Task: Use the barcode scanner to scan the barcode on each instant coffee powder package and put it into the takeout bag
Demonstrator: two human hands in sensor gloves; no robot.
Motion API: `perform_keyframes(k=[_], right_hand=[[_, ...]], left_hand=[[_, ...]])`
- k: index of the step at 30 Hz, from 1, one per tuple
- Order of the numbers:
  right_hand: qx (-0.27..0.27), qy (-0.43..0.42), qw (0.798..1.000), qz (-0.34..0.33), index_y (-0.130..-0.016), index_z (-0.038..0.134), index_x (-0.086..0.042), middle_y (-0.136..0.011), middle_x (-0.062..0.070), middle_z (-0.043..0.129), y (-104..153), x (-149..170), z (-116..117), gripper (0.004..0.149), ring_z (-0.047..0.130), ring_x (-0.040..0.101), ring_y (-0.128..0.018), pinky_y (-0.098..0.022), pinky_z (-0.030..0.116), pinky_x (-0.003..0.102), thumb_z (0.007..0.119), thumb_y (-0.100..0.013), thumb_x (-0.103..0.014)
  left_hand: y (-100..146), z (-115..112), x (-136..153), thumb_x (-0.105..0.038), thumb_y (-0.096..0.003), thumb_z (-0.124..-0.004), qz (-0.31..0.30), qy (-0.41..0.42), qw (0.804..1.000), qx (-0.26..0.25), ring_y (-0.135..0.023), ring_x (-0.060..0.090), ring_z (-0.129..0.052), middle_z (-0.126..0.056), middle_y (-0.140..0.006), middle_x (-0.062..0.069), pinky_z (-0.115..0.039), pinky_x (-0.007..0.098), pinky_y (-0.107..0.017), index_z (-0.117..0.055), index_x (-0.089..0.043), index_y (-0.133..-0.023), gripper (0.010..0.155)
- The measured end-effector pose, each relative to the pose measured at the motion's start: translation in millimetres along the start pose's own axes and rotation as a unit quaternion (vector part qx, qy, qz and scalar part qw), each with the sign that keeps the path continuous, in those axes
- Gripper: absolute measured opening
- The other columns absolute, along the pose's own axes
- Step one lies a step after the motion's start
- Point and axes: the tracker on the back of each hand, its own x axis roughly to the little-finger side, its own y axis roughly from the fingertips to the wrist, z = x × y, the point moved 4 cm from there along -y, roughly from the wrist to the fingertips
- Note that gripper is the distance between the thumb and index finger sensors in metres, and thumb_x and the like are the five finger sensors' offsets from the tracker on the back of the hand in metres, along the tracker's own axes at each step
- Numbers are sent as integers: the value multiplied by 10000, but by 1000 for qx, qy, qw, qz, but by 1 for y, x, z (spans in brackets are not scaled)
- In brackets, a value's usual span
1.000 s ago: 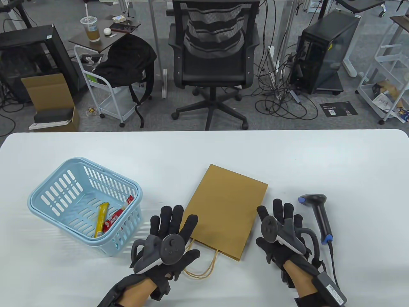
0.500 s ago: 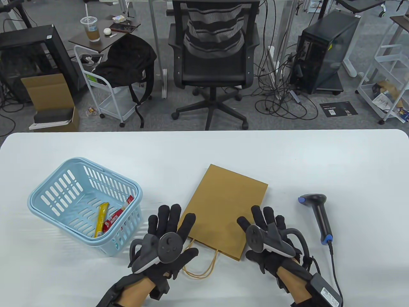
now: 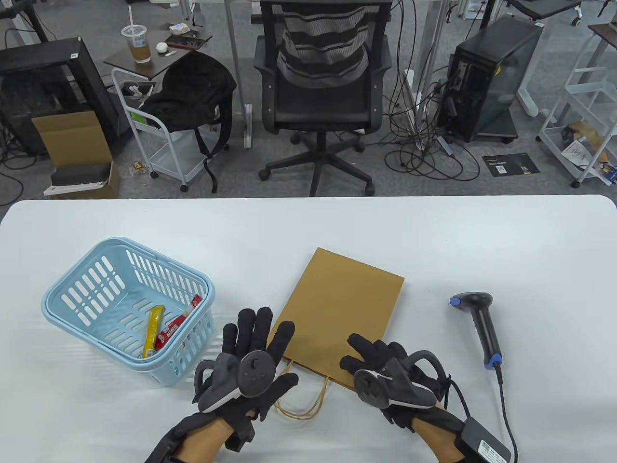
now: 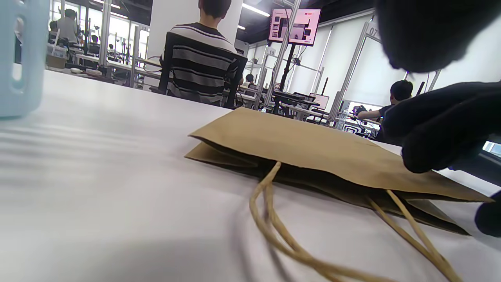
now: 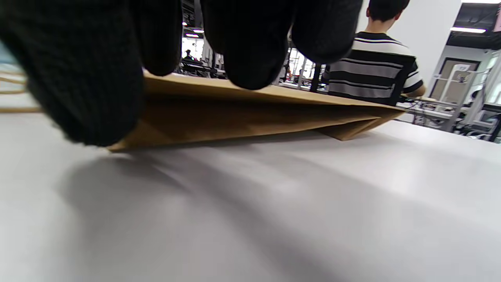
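A brown paper takeout bag [image 3: 340, 308] lies flat mid-table, its mouth and twine handles [image 3: 308, 402] towards me. My left hand [image 3: 255, 333] rests with straight fingers at the bag's near left corner and holds nothing. My right hand [image 3: 364, 357] reaches over the near right corner, its spread fingertips [image 4: 417, 160] touching the top sheet while the thumb stays apart. The black barcode scanner [image 3: 482, 325] lies untouched to the right. A yellow sachet [image 3: 153, 333] and a red sachet [image 3: 171, 330] lie in the light blue basket [image 3: 72, 284] at the left.
The scanner's cable [image 3: 503, 410] runs towards the near edge beside my right forearm. The bag's mouth gapes slightly in the left wrist view [image 4: 242, 158]. Beyond the table's far edge stands an office chair [image 3: 323, 91].
My right hand has slid left from beside the scanner onto the bag's near right corner. The left hand has barely shifted.
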Motion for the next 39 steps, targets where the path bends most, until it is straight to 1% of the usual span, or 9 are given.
perform_keyframes(k=[3, 8, 14, 22, 26, 33, 35, 38, 39], right_hand=[[7, 1, 1000, -7, -919, 746, -414, -1143, 45, 639, 0, -3, -1, 679, 881, 178, -777, -631, 733, 442, 1040, -310, -471], [52, -23, 998, -15, -798, 860, -379, -983, 2, 842, 1, -1, -7, 421, 964, 145, -633, -548, 799, 400, 964, -390, -404], [85, -73, 994, 11, -798, 885, -371, -883, 10, 937, 2, 13, -28, 396, 1020, 154, -596, -492, 860, 405, 946, -407, -391], [29, -118, 992, 36, -802, 930, -336, -846, 49, 987, -21, 25, -58, 374, 1085, 196, -617, -512, 894, 454, 932, -428, -347], [70, -94, 990, 84, -795, 931, -354, -839, 32, 998, -25, 42, -70, 374, 1088, 193, -642, -526, 893, 452, 924, -421, -348], [155, -179, 959, 153, -828, 890, -354, -874, 28, 964, 3, 87, -50, 383, 1064, 217, -692, -554, 865, 469, 878, -446, -345], [178, -169, 955, 165, -833, 878, -363, -870, 19, 963, 9, 96, -51, 387, 1064, 207, -691, -552, 867, 462, 867, -447, -353], [223, -194, 938, 182, -842, 863, -359, -860, 22, 965, 21, 111, -54, 393, 1068, 221, -689, -545, 871, 460, 854, -449, -363], [234, -203, 933, 185, -845, 859, -353, -855, 30, 969, 24, 114, -55, 394, 1072, 223, -678, -539, 872, 459, 851, -451, -362]], left_hand=[[1, 2, 0, -722, -408, -664, 0, 3, 1000, -4, -1028, 280, 198, 103, -1162, -39, 50, 528, -724, -53, -462, -1073, 939], [0, 2, 1, -721, -408, -665, 4, 0, 1000, -2, -1035, 281, 192, 97, -1167, -39, 59, 532, -714, -56, -463, -1075, 939], [3, 13, 4, -719, -406, -667, 4, 27, 999, -36, -1074, 281, 143, 56, -1189, -44, 62, 538, -716, -81, -474, -1082, 927], [9, 26, 5, -691, -420, -662, -11, 91, 991, -100, -1129, 291, 21, -67, -1217, -43, -2, 548, -754, -134, -476, -1093, 882], [12, 32, 9, -644, -444, -646, -12, 117, 984, -132, -1169, 285, -73, -106, -1231, -63, -94, 547, -815, -64, -494, -1066, 865], [13, 35, 16, -511, -484, -614, 2, 132, 979, -155, -1197, 269, -192, -224, -1244, -83, -210, 542, -854, -183, -496, -1092, 744], [11, 32, 17, -488, -487, -614, 6, 141, 978, -154, -1204, 266, -276, -277, -1243, -93, -269, 545, -867, -216, -492, -1096, 728], [8, 25, 20, -500, -484, -618, 10, 167, 975, -147, -1109, 263, -676, -258, -1232, -77, -514, 526, -851, -108, -428, -1080, 788], [7, 22, 21, -501, -484, -626, 9, 185, 973, -140, -1099, 260, -684, -260, -1230, -79, -514, 528, -849, -76, -414, -1078, 814]])
